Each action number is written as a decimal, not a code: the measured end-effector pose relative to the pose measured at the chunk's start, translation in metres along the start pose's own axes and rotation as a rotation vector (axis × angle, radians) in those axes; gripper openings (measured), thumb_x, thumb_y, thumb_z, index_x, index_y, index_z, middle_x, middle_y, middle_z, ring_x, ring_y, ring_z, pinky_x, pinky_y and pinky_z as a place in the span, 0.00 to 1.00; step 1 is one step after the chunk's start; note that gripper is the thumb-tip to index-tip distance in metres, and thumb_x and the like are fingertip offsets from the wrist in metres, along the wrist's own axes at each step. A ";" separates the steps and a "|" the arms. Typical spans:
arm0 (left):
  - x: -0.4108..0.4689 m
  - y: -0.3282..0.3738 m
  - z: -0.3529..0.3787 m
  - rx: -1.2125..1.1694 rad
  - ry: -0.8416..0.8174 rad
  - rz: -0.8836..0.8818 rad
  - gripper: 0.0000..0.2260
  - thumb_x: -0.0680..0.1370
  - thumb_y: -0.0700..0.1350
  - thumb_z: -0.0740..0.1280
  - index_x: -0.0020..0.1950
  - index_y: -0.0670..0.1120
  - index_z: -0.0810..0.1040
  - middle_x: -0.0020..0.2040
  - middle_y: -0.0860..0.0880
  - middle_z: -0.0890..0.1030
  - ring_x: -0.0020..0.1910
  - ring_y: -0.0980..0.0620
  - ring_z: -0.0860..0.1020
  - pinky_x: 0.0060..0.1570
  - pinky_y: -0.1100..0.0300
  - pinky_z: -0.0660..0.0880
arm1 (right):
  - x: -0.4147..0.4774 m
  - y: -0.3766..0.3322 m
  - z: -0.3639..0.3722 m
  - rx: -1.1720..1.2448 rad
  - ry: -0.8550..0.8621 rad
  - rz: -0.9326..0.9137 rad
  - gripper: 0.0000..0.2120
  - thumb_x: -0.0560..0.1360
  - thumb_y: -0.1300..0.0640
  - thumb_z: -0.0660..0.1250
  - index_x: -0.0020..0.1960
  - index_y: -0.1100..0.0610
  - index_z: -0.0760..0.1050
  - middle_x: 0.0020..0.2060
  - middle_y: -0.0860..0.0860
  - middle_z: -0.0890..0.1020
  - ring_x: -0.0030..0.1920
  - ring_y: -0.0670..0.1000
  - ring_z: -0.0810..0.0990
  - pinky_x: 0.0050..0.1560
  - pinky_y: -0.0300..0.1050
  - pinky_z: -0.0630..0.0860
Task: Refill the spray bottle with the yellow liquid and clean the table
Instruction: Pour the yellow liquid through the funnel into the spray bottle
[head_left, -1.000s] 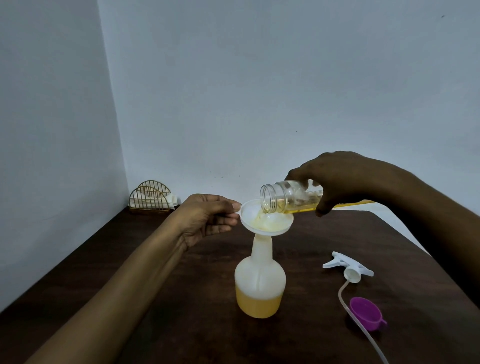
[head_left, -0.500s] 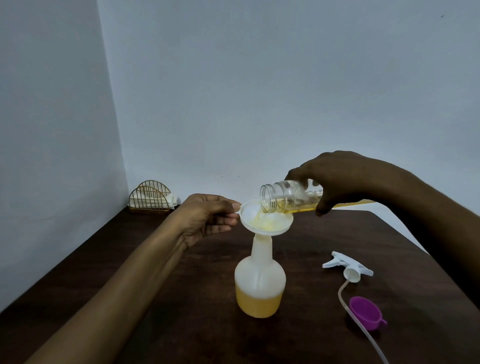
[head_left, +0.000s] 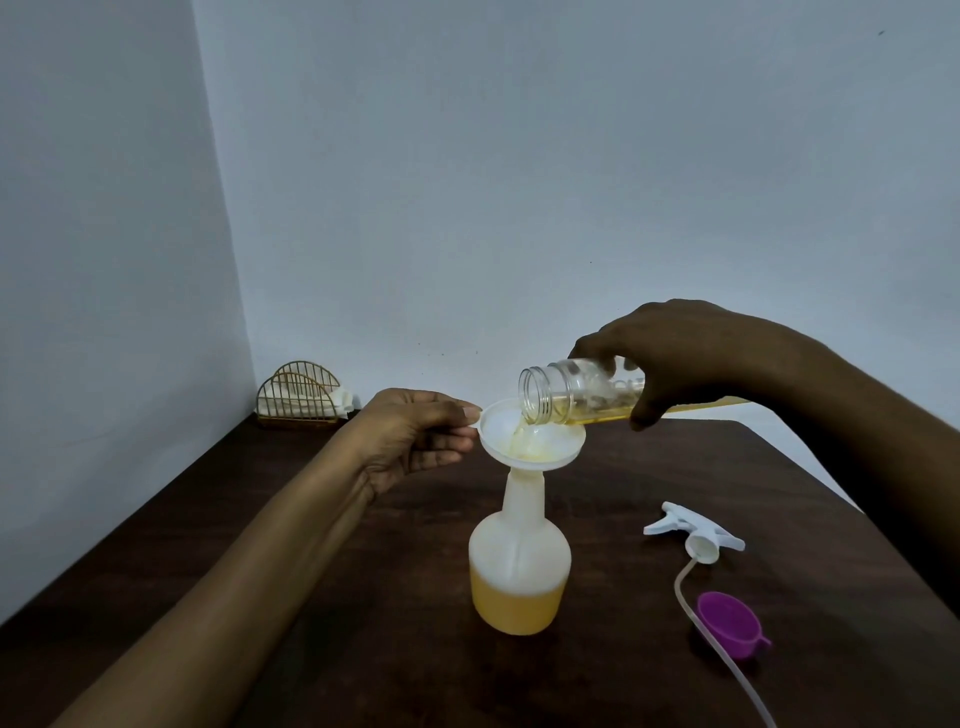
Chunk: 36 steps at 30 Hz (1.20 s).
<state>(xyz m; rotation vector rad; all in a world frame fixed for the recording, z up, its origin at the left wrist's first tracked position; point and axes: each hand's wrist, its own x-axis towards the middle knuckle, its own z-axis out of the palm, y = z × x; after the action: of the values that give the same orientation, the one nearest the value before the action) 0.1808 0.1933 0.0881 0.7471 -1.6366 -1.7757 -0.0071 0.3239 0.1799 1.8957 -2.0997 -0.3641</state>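
Hardly anything shifts since the earlier frame: right hand (head_left: 691, 358) grips the tilted jar (head_left: 576, 392), pouring yellow liquid into the funnel (head_left: 530, 434), pinched by the left hand (head_left: 415, 436), atop the roughly one-third-full spray bottle (head_left: 519, 566), trigger head (head_left: 693, 538) at its 3 o'clock; reattaching and wiping remain.

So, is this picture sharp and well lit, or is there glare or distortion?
Head view: dim, even light, no glare; the clear screw-neck jar and white plastic funnel look sharp; faint shadows on the dark wooden table; the wall corner leans, wide-angle.
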 end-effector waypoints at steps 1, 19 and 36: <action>0.000 0.000 0.000 0.000 0.001 0.000 0.04 0.75 0.36 0.67 0.42 0.39 0.81 0.27 0.47 0.81 0.24 0.58 0.79 0.25 0.67 0.77 | 0.000 0.000 0.000 0.001 -0.001 0.001 0.31 0.66 0.49 0.75 0.64 0.42 0.65 0.48 0.36 0.71 0.53 0.45 0.71 0.50 0.45 0.72; 0.000 -0.001 0.001 0.002 0.021 0.001 0.04 0.74 0.36 0.68 0.42 0.38 0.81 0.26 0.48 0.81 0.23 0.58 0.78 0.25 0.67 0.76 | 0.000 -0.002 -0.002 -0.008 -0.010 -0.008 0.31 0.66 0.49 0.75 0.64 0.42 0.65 0.48 0.36 0.71 0.56 0.46 0.73 0.50 0.46 0.73; -0.001 0.001 0.001 -0.008 0.021 0.005 0.05 0.75 0.36 0.67 0.41 0.39 0.81 0.26 0.48 0.81 0.23 0.58 0.78 0.24 0.67 0.76 | 0.001 -0.003 -0.004 -0.017 -0.026 -0.001 0.31 0.66 0.49 0.75 0.65 0.42 0.65 0.48 0.37 0.72 0.53 0.46 0.72 0.50 0.46 0.72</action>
<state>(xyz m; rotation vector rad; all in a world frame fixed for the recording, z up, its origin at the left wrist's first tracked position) 0.1811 0.1949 0.0889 0.7546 -1.6150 -1.7639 -0.0029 0.3229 0.1829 1.8927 -2.1049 -0.4078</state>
